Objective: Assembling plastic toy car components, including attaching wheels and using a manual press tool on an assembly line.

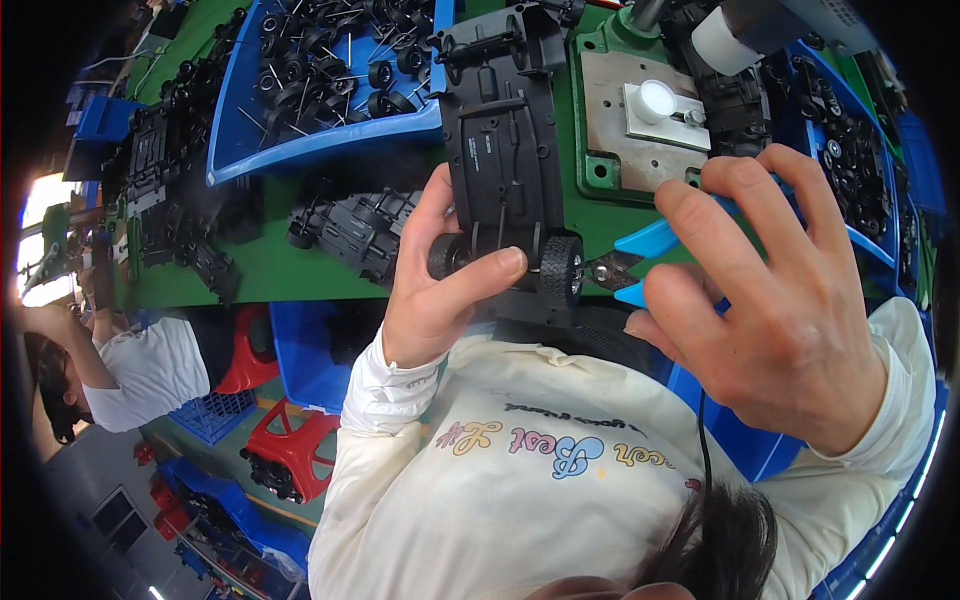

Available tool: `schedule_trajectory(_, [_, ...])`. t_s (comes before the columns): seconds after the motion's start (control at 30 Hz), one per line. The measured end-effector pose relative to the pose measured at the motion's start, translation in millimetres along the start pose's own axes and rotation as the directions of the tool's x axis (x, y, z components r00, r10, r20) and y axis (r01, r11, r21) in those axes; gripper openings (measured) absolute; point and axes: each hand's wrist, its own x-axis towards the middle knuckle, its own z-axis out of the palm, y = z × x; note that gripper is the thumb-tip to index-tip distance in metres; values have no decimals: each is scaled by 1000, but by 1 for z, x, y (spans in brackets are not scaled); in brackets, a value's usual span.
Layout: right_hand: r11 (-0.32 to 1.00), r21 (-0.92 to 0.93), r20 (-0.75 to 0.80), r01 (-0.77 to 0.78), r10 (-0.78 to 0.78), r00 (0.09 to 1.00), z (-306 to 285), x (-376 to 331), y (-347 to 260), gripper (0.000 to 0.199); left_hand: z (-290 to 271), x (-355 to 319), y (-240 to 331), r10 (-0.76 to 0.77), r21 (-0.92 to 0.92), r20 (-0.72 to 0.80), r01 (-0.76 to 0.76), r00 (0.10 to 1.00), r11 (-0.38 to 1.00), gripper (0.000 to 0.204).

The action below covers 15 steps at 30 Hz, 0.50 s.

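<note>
My left hand (430, 300) is closed around the near end of a black toy car chassis (505, 165), with the thumb pressed across it between two wheels. The chassis is tilted up, its long flat face toward me. On its right side a knobby black wheel (561, 272) sits at the axle end. My right hand (775, 315) grips pliers with blue handles (650, 240), fingers wrapped round both handles. The pliers' jaws point left and meet the outer side of that wheel; whether they pinch the axle tip is too small to tell.
A blue bin (330, 140) of wheels on axles stands behind on the green table. A green press base (600, 165) with a metal plate is at the right. More chassis (365, 225) lie leftward. Another person (150, 360) works at far left, near red stools (290, 445).
</note>
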Motion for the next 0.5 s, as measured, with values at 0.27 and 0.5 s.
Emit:
schedule_trajectory(0.27, [999,12,42,-40,39,998,1,-4,0,35,2,0,0,18,9,-18,-17,1000,1000,62])
schedule_trajectory(0.5, [997,18,78,-79,77,994,3,-9,1,34,3,2,-1,-20,-4,-24,20,1000,1000,60])
